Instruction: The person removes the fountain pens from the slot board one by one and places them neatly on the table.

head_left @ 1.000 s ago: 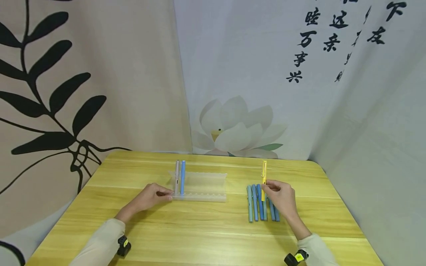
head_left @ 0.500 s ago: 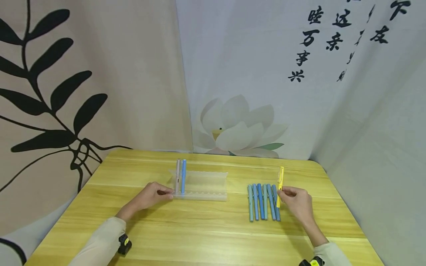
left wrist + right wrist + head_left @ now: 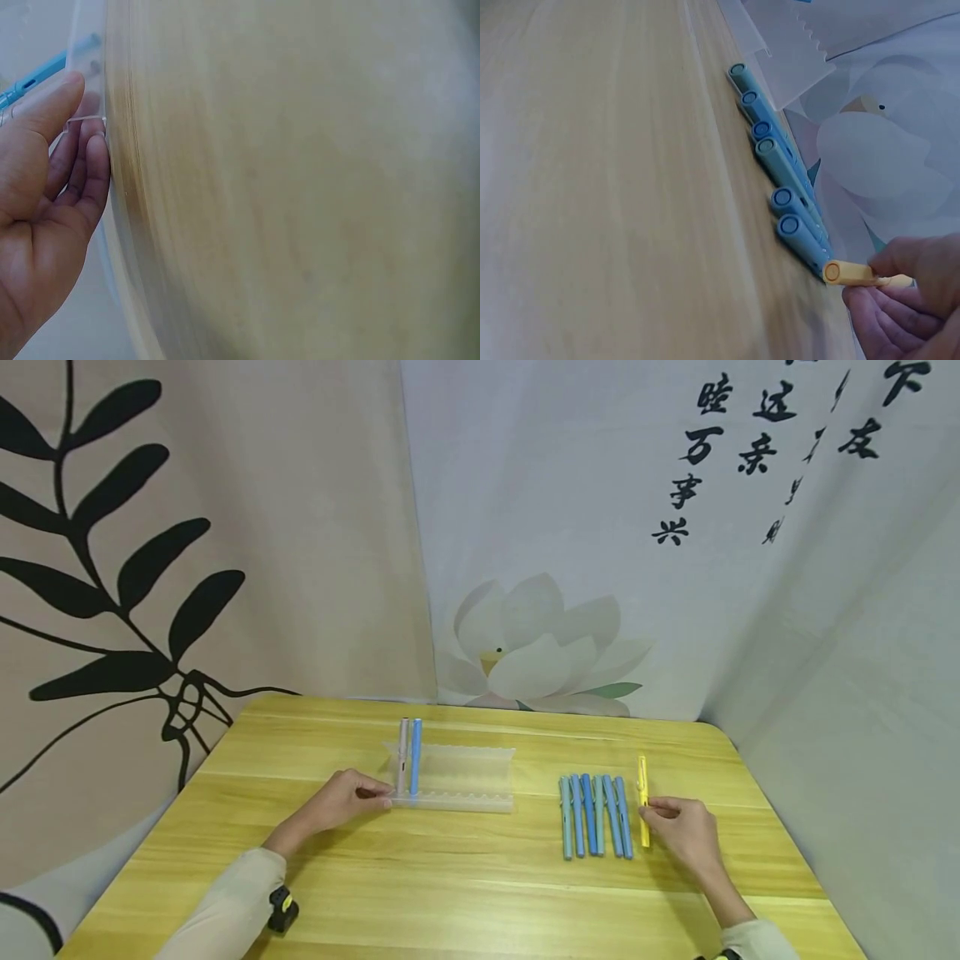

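Observation:
A yellow pen (image 3: 643,802) is pinched between the thumb and fingers of my right hand (image 3: 686,833), just right of a row of blue and green pens (image 3: 592,817). In the right wrist view the yellow pen's end (image 3: 832,272) appears close to the nearest blue pen (image 3: 799,238); whether they touch I cannot tell. My left hand (image 3: 351,795) grips the left end of a clear plastic pen rack (image 3: 465,804). Its thumb and fingers close round the rack's corner in the left wrist view. A greyish-pink pen (image 3: 402,756) and a blue pen (image 3: 416,756) lean in the rack's left part.
The wooden table (image 3: 450,885) has its back edge against a patterned cloth backdrop (image 3: 337,568). Another cloth (image 3: 847,693) hangs along the right side. Table surface lies between the rack and the row of pens.
My right hand has carried the yellow pen rightward from above the row and lowered it to the row's right side. The left hand keeps its hold on the rack.

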Available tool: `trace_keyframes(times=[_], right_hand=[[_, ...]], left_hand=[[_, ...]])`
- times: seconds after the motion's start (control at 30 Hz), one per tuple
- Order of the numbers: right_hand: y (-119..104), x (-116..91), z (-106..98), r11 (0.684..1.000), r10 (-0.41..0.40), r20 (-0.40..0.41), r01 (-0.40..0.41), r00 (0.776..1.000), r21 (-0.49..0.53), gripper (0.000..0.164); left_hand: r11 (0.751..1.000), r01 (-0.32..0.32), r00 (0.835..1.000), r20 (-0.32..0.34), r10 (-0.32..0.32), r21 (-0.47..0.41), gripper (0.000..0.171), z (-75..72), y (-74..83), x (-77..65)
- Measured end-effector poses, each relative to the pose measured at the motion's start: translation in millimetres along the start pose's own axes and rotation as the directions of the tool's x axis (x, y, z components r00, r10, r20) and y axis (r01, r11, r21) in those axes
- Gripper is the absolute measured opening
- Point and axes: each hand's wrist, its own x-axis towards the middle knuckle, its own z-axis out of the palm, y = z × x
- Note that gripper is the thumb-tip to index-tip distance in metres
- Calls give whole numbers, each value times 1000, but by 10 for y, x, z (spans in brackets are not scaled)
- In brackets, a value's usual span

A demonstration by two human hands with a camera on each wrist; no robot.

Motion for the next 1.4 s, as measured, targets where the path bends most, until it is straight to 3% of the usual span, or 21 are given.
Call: trace_keyframes(times=[0.47,1.4], right_hand=[[122,7,26,999,53,67,-53,996,3,35],[98,15,64,999,29,77,-26,997,-45,30]], left_hand=[[1000,22,1000,-7,-21,23,30,-3,28,0],[1000,16,1000,-5,-16,26,29,3,17,4]])
